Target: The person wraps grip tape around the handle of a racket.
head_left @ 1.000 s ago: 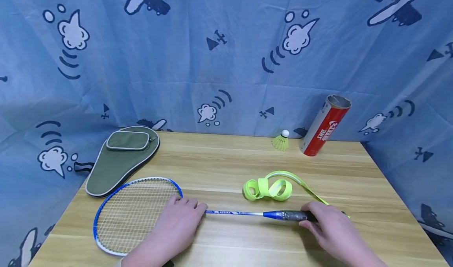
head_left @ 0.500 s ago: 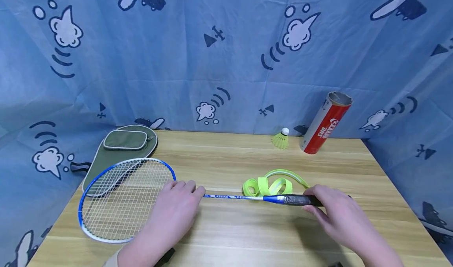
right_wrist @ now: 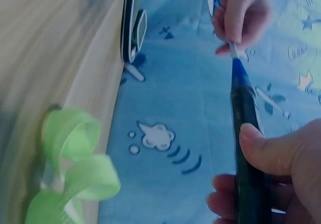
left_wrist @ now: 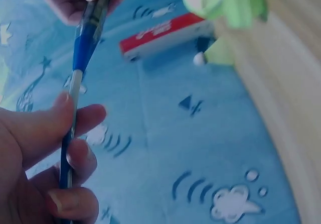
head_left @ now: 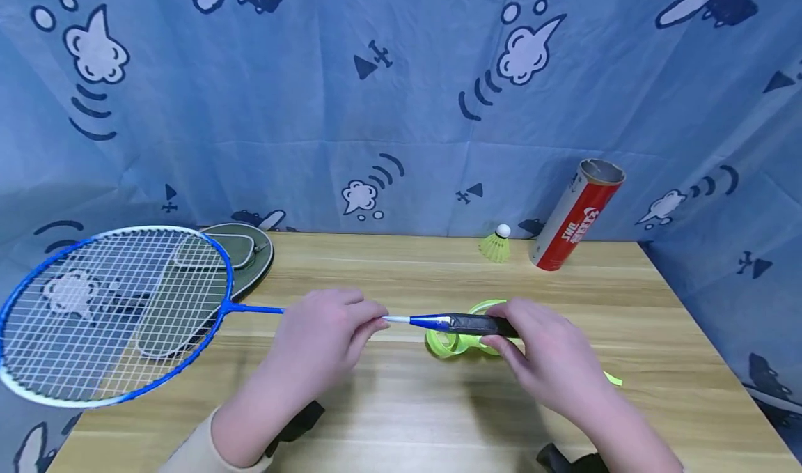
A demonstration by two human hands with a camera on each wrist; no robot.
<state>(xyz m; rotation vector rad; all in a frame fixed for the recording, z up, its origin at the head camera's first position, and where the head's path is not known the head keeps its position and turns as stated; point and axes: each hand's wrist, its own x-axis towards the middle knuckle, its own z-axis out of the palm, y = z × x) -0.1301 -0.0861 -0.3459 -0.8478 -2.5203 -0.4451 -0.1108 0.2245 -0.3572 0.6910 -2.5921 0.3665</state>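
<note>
A blue and white badminton racket (head_left: 429,322) is held above the table, its strung head out to the left. My left hand (head_left: 328,334) grips the thin shaft; in the left wrist view its thumb and curled fingers (left_wrist: 80,156) wrap it. The black handle (right_wrist: 248,133) is held by my right hand (head_left: 551,351), thumb on top in the right wrist view. Below the handle lies a curled neon-yellow ribbon (head_left: 441,344), partly hidden by the racket and right hand. Behind the racket head, a green paddle case (head_left: 253,260) shows partly through the strings.
A yellow shuttlecock (head_left: 496,246) with a white tip stands near the table's back edge. Beside it a red and silver shuttlecock tube (head_left: 573,219) stands upright. Blue printed cloth (head_left: 413,97) hangs behind and at both sides of the wooden table (head_left: 432,417).
Both hands have lifted the racket off the table. It has moved up and to the left, and its head now overlaps the green case and the cloth.
</note>
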